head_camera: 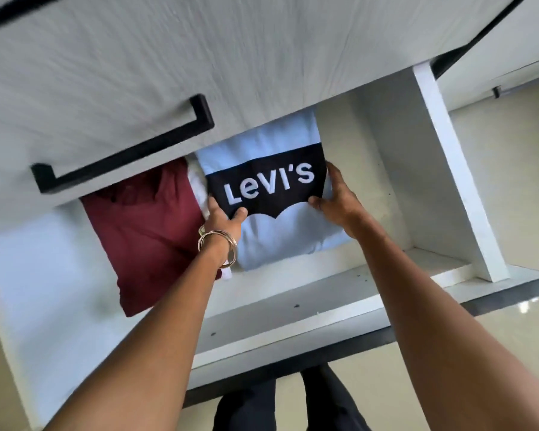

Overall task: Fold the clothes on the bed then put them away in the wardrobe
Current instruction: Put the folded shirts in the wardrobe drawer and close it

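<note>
1. Wardrobe door (137,73): white, wood-grained, filling the upper left of my view, with 1 black bar handle (122,144) fixed across it.

2. Maroon garment (143,231): folded, lying flat on the white wardrobe shelf (293,293), its far end hidden behind the door. I see a sliver of white cloth (199,188) between it and the next item.

3. Left hand (223,219): I log it at the left edge of the light-blue T-shirt (280,241), thumb pressed on top of the black logo panel, fingers tucked under the fold, so clamped on the shirt. Metal bangles (218,248) ring the wrist.

4. Light-blue T-shirt: folded, black panel with white "Levi's" lettering facing up. It sits on the shelf just beside the maroon garment, to its right, its far end under the door's lower edge.

5. Right hand (336,197): at the shirt's right edge, thumb on the logo panel, fingers curled around the side, gripping it.

6. White upright panel (448,169): stands right of the shirt, closing off the compartment.

7. Dark trousers (293,402): the person's legs, below the shelf edge.
</note>
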`<act>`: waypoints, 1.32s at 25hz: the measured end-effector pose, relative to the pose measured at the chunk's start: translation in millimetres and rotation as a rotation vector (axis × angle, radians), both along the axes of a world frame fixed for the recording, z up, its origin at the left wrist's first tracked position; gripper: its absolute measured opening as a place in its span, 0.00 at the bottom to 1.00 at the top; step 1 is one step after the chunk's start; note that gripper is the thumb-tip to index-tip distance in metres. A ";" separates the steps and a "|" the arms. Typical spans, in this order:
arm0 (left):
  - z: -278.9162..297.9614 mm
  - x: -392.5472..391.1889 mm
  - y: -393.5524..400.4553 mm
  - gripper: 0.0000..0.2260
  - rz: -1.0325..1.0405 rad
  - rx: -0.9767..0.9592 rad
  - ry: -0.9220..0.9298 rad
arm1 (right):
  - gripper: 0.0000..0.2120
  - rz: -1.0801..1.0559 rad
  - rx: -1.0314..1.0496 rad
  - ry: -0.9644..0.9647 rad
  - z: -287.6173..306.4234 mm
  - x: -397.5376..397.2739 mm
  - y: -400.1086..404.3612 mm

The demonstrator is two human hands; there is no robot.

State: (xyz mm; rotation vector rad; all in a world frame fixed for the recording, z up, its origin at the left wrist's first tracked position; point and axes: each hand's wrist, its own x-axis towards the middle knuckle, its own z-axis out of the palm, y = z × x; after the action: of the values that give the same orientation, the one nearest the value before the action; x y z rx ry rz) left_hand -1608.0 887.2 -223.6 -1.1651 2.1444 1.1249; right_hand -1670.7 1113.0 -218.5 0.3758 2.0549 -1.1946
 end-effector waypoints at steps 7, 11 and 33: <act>27.1 17.7 10.4 0.36 -0.350 -0.269 0.052 | 0.36 0.226 0.474 0.106 39.0 27.3 -3.9; 79.8 69.7 10.1 0.33 -0.671 -0.111 0.171 | 0.36 0.571 0.118 0.286 85.7 85.6 -15.1; 147.1 71.0 -27.4 0.18 1.204 0.292 0.259 | 0.09 -0.560 0.284 0.152 143.7 59.4 -105.6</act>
State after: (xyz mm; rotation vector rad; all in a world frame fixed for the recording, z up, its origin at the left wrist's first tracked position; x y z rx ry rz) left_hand -1537.0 859.8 -76.5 -2.3187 1.1992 2.0361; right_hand -1611.3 1007.4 -74.8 1.0808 2.3405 -1.2701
